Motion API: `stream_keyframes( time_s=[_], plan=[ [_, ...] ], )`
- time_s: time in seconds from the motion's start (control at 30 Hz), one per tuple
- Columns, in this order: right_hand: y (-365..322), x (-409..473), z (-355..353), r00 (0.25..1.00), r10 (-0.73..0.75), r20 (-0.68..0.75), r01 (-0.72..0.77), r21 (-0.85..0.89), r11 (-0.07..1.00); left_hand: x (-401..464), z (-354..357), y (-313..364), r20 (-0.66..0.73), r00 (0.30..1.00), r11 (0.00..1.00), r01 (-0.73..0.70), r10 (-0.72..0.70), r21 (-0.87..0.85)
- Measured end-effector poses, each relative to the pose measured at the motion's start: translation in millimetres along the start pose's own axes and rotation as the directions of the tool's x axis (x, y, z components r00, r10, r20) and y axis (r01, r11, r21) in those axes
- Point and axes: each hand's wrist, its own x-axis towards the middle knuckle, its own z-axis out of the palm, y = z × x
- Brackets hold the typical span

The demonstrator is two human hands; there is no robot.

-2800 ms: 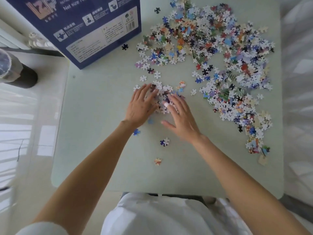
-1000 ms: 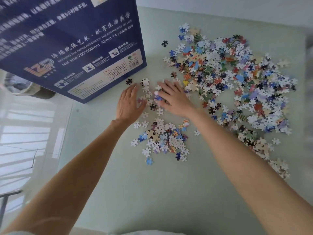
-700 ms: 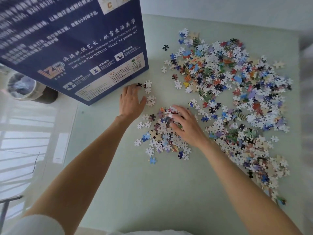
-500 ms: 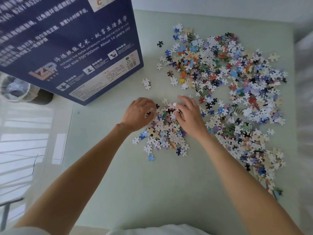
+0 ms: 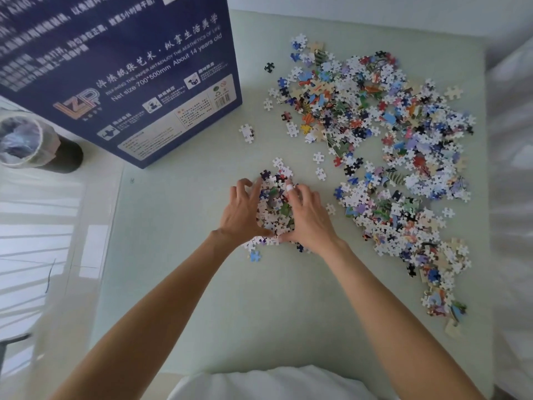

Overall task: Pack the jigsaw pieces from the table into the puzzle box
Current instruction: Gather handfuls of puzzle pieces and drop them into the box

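— What does the big blue box [image 5: 121, 73] say?

— It is a dark blue cardboard puzzle box with white writing. I can read "LZP" in striped letters, "Net size:700*500mm", "About 14 years old" and "ENJOY THE AESTHETICS OF LIFE". There are Chinese words too, and a little barcode near the corner. It stands at the far left of the bench [image 5: 259, 313].

— What is the bench like?

— Smooth, flat and pale green.

— Where are the jigsaw pieces?

— A big loose spread of pieces [image 5: 389, 145] lies on the right side of the bench. They are small flat card bits with knobs and holes, some white, some blue, red, green or black. A small heap [image 5: 274, 206] sits in the middle.

— What are the hands doing?

— The left hand [image 5: 242, 212] and the right hand [image 5: 310, 217] cup the small heap from both sides, with curled fingers pressed against it and thumbs nearly meeting below. One right finger wears a white wrap [image 5: 290, 188].

— Anything else?

— A round bin with a clear plastic liner [image 5: 26, 142] stands on the shiny floor to the left.
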Motion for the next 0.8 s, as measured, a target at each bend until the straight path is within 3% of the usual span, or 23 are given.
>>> stream_keyframes(
  time_s=[0.33,0.43,0.6,0.8],
  plan=[
    [-6,15,-13,0.999,0.039,-0.005,-0.039,0.025,0.999,7,-11,2,0.001,0.999,0.987,0.034,-0.034,-0.159],
    [-6,17,-15,0.998,0.051,-0.027,-0.050,0.037,0.998,8,-12,3,-0.034,0.999,0.994,-0.009,0.005,-0.106],
    [-13,14,-14,0.997,0.069,-0.018,-0.066,0.107,0.992,1,-8,8,0.042,0.996,0.997,-0.072,0.074,-0.041],
    [-15,12,-13,0.993,0.114,0.002,-0.113,0.154,0.982,-1,-4,7,0.035,0.999,0.985,0.024,-0.018,-0.169]
  ],
)
